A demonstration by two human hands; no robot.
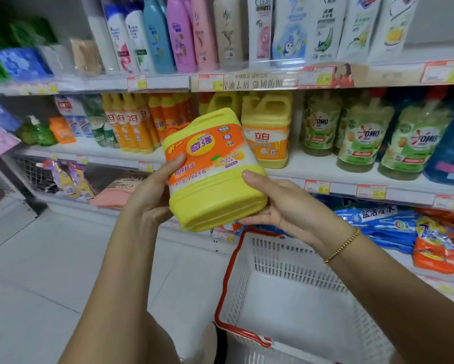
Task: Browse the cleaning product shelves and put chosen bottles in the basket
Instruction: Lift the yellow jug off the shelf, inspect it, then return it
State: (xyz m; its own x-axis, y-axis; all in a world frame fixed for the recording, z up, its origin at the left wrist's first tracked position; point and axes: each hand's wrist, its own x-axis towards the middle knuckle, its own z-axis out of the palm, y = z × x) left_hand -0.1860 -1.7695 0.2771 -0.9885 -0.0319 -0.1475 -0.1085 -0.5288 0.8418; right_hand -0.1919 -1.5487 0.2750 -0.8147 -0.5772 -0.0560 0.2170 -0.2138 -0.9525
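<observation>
Your left hand (152, 190) grips the left side of the yellow detergent jug (215, 179), thumb on its label; your right hand (281, 206) grips its base from the right, holding it tilted in front of the shelf (338, 172). The basket (286, 258), near right below the jug, shows no bottle; one choice seems made but not yet dropped in, with more browsing left.

Head camera looks down, close to shelves (352, 177).
</observation>
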